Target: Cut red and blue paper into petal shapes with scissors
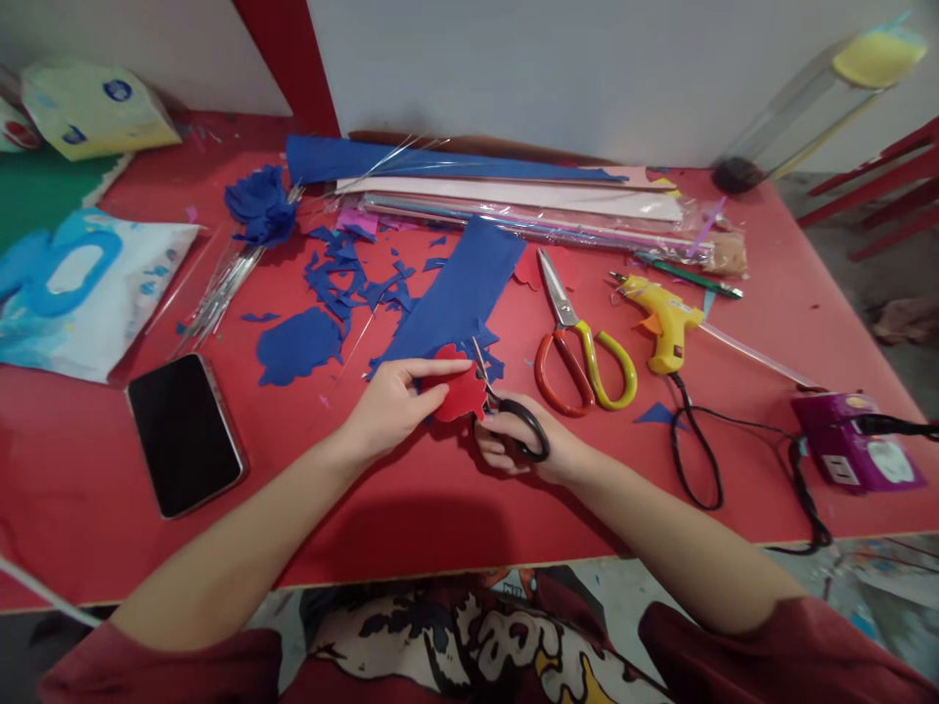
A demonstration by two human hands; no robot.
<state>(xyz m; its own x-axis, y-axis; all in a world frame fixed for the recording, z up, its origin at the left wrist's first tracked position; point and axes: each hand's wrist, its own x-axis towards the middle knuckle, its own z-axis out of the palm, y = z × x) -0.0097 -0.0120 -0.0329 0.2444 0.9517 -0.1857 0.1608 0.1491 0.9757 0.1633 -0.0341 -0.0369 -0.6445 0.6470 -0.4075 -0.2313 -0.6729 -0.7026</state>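
Between the thumb and fingers of my left hand (pixel 392 403) is a red paper cutout (pixel 462 389) with a wavy edge. My right hand (pixel 532 437) is closed around black-handled scissors (pixel 529 422), their blades at the right edge of the red cutout. Just beyond my hands lies a long strip of blue crepe paper (pixel 462 284). A wavy blue paper piece (pixel 299 345) rests flat on the left, with blue scraps (pixel 341 274) scattered behind it. Larger scissors (pixel 576 342) with red and yellow handles lie to the right of my hands.
A yellow glue gun (pixel 664 318) with a cable lies right, near a green cutter (pixel 693 277) and a purple box (pixel 855 445). On the left are a phone (pixel 186 435), a wipes pack (pixel 95 293), wires (pixel 224 293) and a blue paper flower (pixel 262 207). Rolled papers (pixel 506 200) line the back.
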